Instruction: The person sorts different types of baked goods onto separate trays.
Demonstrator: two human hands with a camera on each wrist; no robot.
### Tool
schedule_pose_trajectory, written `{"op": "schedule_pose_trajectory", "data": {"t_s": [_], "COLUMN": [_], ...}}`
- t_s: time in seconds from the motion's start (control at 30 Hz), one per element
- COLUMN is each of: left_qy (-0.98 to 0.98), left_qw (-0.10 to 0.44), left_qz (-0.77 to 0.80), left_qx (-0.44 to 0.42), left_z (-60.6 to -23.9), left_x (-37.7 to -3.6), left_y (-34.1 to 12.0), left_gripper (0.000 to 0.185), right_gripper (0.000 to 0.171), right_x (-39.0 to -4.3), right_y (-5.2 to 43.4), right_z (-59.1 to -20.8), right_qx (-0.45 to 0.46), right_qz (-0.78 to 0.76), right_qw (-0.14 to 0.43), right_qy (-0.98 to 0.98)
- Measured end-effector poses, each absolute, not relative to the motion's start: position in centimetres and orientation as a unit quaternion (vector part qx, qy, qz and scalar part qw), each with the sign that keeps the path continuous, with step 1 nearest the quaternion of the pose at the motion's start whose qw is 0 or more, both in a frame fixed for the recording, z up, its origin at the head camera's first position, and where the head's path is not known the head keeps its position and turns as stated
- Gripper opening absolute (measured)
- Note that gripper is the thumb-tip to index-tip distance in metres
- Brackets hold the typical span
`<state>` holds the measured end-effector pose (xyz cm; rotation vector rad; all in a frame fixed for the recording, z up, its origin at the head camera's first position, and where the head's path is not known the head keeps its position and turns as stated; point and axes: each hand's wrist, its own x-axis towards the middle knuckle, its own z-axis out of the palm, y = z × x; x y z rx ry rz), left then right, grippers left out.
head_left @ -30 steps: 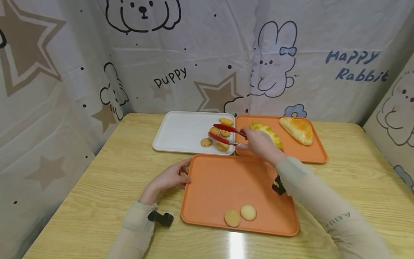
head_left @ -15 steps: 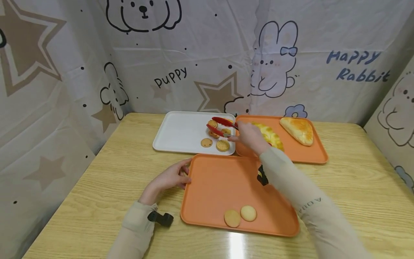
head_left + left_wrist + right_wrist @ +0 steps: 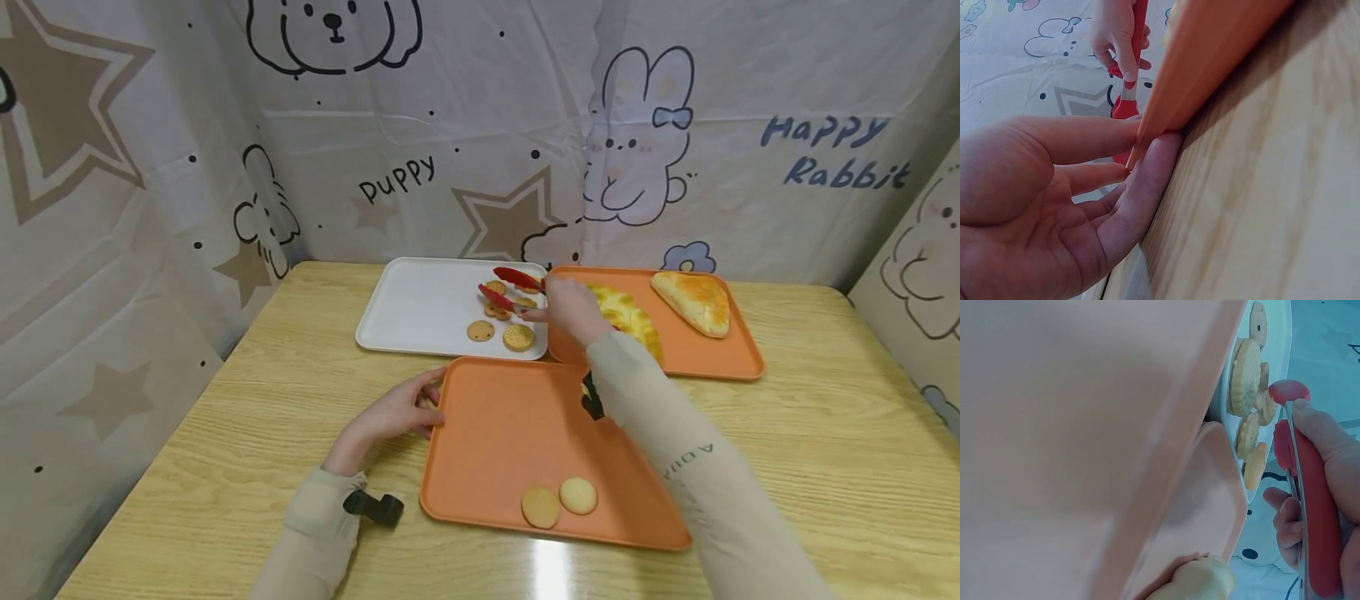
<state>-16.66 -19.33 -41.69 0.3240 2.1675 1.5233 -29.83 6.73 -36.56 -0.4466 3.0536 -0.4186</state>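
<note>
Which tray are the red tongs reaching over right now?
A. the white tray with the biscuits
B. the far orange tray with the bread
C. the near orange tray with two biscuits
A: the right hand holds the red tongs with their tips among the biscuits on the white tray.

Glossy wood-grain table [image 3: 825,433]; matt plastic trays [image 3: 495,425]; cloth backdrop [image 3: 465,125].

A staged tabletop booth: cartoon-print cloth backdrop [image 3: 480,125] encloses a wooden table [image 3: 247,400].
</note>
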Motion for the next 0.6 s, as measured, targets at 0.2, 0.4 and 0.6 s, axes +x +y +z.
{"op": "schedule_pose_trajectory", "data": {"t_s": [0.2,0.4,0.6], "left_qy": [0.789,0.79,0.787], "left_qw": [0.234,0.232,0.229], "left_qz": [0.555,0.556,0.559], "left_qx": [0.12,0.115,0.121], "left_z": [-41.8,-41.8,-41.8], "left_x": [-16.6,-16.6,-16.6], "left_y": [-19.3,-19.3,-19.3], "left_gripper": [0.074,0.074,0.074], "right_gripper": [0.059,0.058,0.054], "right_x": [-29.4,-28.7,-27.4], "right_y": [7.3,8.8,10.4], "right_z": [-36.2,-35.7,-35.5], "right_qx": [-0.146,-0.172,-0.185], "right_qz": [-0.15,-0.144,-0.127], "right_qw": [0.029,0.035,0.028], "right_qy": [0.977,0.974,0.974]}}
